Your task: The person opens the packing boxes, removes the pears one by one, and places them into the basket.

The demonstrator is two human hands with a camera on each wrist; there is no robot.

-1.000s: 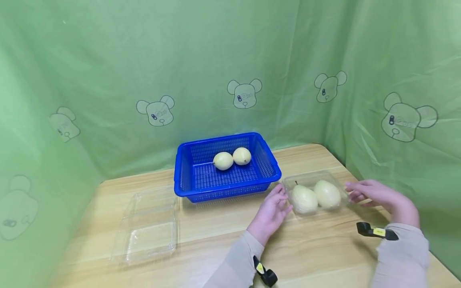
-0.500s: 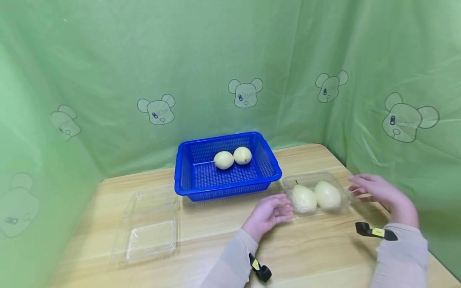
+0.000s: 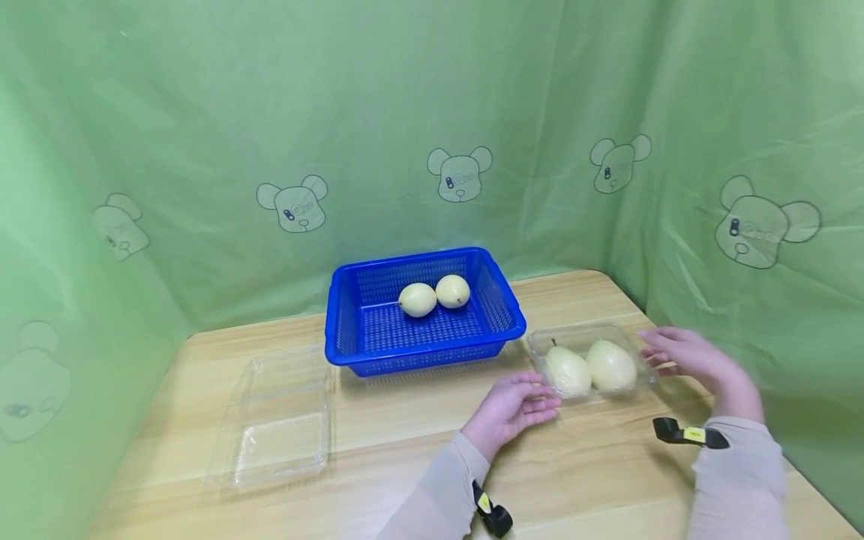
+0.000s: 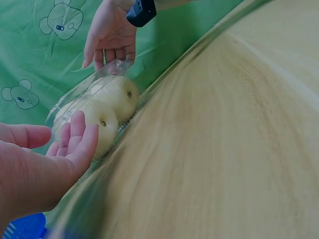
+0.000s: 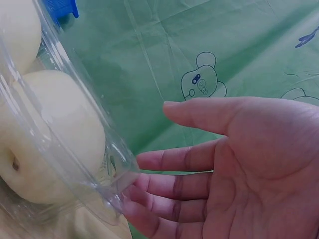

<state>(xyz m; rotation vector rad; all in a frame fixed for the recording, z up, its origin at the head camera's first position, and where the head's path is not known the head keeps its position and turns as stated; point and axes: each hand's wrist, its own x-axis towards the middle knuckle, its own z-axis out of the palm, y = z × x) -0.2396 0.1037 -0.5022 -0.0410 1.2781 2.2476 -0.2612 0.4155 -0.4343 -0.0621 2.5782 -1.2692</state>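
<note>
Left hand [image 3: 514,409] and right hand [image 3: 691,364], fingers uncurled, flank the transparent rectangular plastic box [image 3: 582,337], probably flexible; best support both ends.

And it's green sheeting [image 3: 364,90] on three sides here, bear heads [image 3: 460,178] dotted across it, hemming in a pale wood-grain table [image 3: 594,472]!

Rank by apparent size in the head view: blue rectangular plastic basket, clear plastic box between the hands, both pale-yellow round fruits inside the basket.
1. Blue basket
2. Clear box
3. Left basket fruit, right basket fruit: too alike to rank
</note>
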